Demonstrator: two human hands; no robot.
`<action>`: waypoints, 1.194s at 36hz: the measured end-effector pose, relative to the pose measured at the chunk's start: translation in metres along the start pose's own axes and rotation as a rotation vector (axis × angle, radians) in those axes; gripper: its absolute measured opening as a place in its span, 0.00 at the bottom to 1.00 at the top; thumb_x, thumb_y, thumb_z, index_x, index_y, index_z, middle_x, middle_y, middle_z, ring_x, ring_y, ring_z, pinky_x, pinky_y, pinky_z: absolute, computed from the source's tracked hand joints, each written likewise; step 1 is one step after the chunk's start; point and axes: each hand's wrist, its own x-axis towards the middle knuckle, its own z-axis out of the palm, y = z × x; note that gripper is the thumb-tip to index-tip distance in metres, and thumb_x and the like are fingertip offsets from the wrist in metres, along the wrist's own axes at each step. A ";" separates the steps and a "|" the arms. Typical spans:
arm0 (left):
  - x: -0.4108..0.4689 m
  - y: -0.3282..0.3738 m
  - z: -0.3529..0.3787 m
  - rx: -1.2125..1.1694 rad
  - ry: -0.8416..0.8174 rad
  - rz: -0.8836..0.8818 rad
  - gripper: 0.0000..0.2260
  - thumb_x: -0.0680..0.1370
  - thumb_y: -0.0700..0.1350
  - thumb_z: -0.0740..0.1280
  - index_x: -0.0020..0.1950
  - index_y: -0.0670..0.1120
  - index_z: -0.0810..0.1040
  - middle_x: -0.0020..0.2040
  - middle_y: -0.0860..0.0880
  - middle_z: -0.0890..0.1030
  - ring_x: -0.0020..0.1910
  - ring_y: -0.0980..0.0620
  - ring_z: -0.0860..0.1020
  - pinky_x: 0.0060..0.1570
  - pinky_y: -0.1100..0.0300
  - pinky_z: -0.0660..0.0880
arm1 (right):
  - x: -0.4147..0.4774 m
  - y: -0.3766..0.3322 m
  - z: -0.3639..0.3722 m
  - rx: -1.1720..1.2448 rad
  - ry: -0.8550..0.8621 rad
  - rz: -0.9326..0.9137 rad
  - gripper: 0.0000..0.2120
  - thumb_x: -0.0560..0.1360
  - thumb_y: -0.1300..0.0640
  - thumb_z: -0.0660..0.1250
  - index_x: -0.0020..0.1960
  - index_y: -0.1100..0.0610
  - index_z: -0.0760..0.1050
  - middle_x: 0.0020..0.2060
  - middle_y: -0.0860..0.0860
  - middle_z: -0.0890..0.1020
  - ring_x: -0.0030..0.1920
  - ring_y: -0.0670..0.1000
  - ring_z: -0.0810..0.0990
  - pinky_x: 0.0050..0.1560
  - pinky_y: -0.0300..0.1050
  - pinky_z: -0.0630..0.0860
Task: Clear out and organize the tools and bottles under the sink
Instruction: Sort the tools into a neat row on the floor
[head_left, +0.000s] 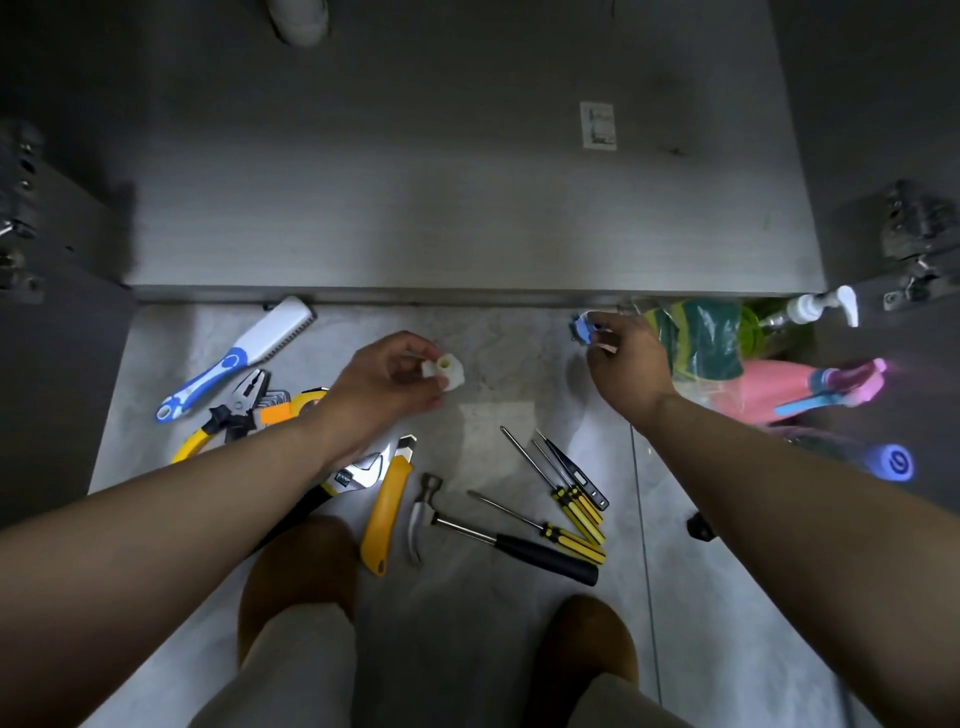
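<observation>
**Both hands hold small parts above the tools on the floor**

The left hand (387, 382) hovers over the pale floor (493, 332), just in front of the open cabinet. Its thumb and fingertips are curled in and pinch a small white plastic fitting (443, 370) with a round opening. To the right, the right hand (626, 358) reaches toward the cabinet's front edge. Its fingers are bent round a small blue piece (583, 328) with some white showing under it; what the piece is cannot be made out.

The tools lie on the floor, near the person. At the far left is a blue-and-white handled brush (244, 353). Just nearer than it are pliers (241, 402) with yellow grips, partly under the left forearm. An adjustable wrench (363, 473) shows below the left wrist, with a yellow utility knife (387, 514) just beside it. To the right of the knife is a hammer (498, 535) with a black grip, and beyond it yellow-and-black screwdrivers (566, 504) lie close together.

The bottles sit at the far right. A clear pump bottle (810, 306) is by the cabinet corner, a pink spray bottle (789, 387) lies on its side, and a bottle with a blue cap (891, 462) is nearer. A bag of green-and-yellow sponges (701, 332) lies behind the right hand. The grey cabinet base (467, 208) stretches away on the far side.
</observation>
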 end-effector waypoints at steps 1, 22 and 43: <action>0.000 0.000 0.003 0.014 -0.011 -0.018 0.10 0.75 0.31 0.73 0.54 0.40 0.79 0.49 0.41 0.85 0.47 0.51 0.83 0.47 0.58 0.83 | 0.000 0.000 0.000 0.019 -0.011 0.000 0.20 0.75 0.71 0.62 0.65 0.63 0.79 0.59 0.60 0.80 0.59 0.58 0.81 0.65 0.53 0.76; -0.004 -0.001 0.065 0.113 -0.187 -0.048 0.15 0.73 0.36 0.77 0.58 0.41 0.82 0.53 0.40 0.86 0.51 0.49 0.83 0.61 0.43 0.77 | -0.064 -0.024 -0.002 -0.019 -0.273 -0.222 0.11 0.74 0.55 0.75 0.55 0.50 0.80 0.40 0.47 0.79 0.39 0.46 0.80 0.45 0.41 0.79; 0.002 -0.025 0.011 0.506 0.003 0.136 0.11 0.75 0.33 0.71 0.57 0.40 0.81 0.57 0.42 0.82 0.54 0.48 0.80 0.48 0.70 0.73 | -0.035 0.003 -0.001 -0.175 -0.105 0.088 0.06 0.76 0.59 0.69 0.43 0.51 0.75 0.41 0.54 0.85 0.41 0.56 0.85 0.47 0.54 0.83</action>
